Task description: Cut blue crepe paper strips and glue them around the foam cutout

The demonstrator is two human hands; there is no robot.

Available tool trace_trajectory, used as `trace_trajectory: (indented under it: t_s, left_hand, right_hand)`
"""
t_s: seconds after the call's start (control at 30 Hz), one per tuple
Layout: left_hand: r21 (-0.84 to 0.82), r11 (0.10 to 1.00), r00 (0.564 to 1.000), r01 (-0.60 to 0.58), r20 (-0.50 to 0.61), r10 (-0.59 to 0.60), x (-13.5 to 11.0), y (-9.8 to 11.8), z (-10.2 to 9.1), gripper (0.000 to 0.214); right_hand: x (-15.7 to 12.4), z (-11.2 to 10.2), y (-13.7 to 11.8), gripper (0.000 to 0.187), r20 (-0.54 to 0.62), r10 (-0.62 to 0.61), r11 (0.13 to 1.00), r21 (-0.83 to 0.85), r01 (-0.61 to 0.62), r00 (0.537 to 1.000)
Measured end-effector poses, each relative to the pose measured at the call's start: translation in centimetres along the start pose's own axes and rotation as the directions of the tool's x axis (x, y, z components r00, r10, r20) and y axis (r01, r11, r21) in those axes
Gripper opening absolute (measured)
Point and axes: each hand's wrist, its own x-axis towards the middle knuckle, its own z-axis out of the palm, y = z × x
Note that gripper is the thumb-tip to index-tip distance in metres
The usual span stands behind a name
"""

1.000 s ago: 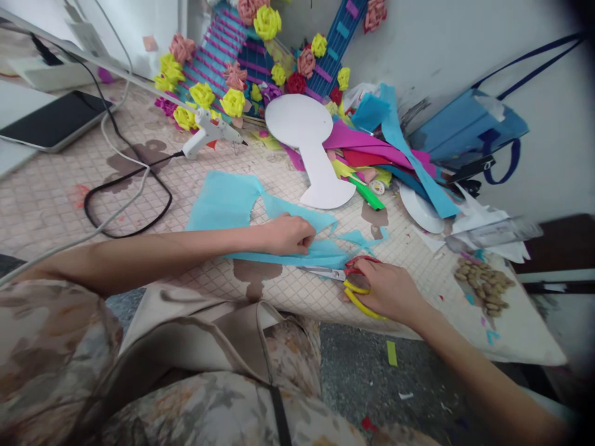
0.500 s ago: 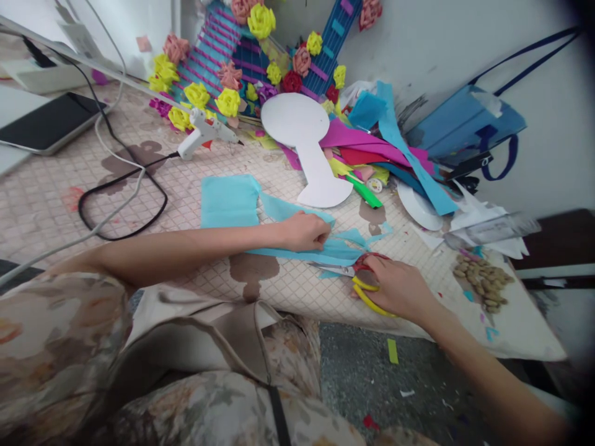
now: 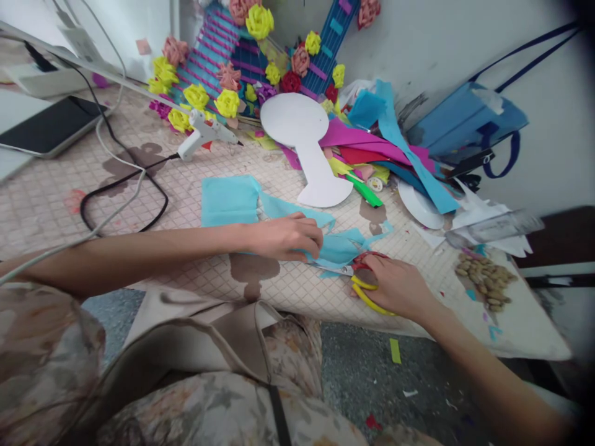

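Observation:
My right hand (image 3: pixel 395 284) is wrapped around a pair of scissors (image 3: pixel 365 290) with red and yellow handles. The blades point left and lie low at the table's front edge, partly under blue crepe paper. My left hand (image 3: pixel 290 236) bends its fingers down over a strip of that blue crepe paper (image 3: pixel 341 246) and grips it near the blade tips; the fingertips are partly hidden. Behind the left wrist lies a wider piece of blue crepe paper (image 3: pixel 229 197), flat on the patterned cloth. Small blue scraps lie just right of the strip.
A white card cutout (image 3: pixel 320 179) lies behind my hands. A glue gun (image 3: pixel 204 133) with a looped cable rests left. Coloured paper (image 3: pixel 367 145), a clear bottle (image 3: pixel 495 229) and peanuts (image 3: pixel 486 279) lie right. Paper-flower decorations (image 3: pixel 227 102) lean at the back beside a tablet (image 3: pixel 51 124).
My left hand has moved slightly left and its fist has loosened into bent fingers on the blue paper. The strip's right part is bunched differently. My right hand and the scissors stay nearly in place.

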Motion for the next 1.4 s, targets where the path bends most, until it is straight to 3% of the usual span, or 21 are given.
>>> trace_trajectory:
  t_s: [0.23, 0.43, 0.9, 1.4]
  left_hand:
    - [-0.041, 0.998, 0.999, -0.036, -0.024, 0.035, -1.0, -1.8, 1.5, 0.024]
    - [-0.070, 0.998, 1.000, -0.004, 0.011, 0.004, -1.1, -1.8, 1.8, 0.031]
    - [-0.103, 0.994, 0.999, 0.023, -0.026, -0.026, -1.2, -1.7, 1.9, 0.036]
    - [-0.037, 0.999, 0.999, 0.029, 0.016, -0.029, -1.3, -1.7, 1.9, 0.035]
  right_hand:
    - [0.0, 0.0, 0.2, 0.047, -0.002, -0.017, 1.000, 0.008, 0.018, 1.000]
    - [0.1, 0.1, 0.1, 0.048, 0.000, -0.002, 1.000, 0.009, 0.002, 1.000]
    - [0.3, 0.4, 0.5, 0.047, -0.010, -0.046, 0.999, -0.007, 0.046, 0.999]
    - [0.3, 0.1, 0.5, 0.050, -0.013, -0.027, 0.997, -0.074, 0.026, 1.000]
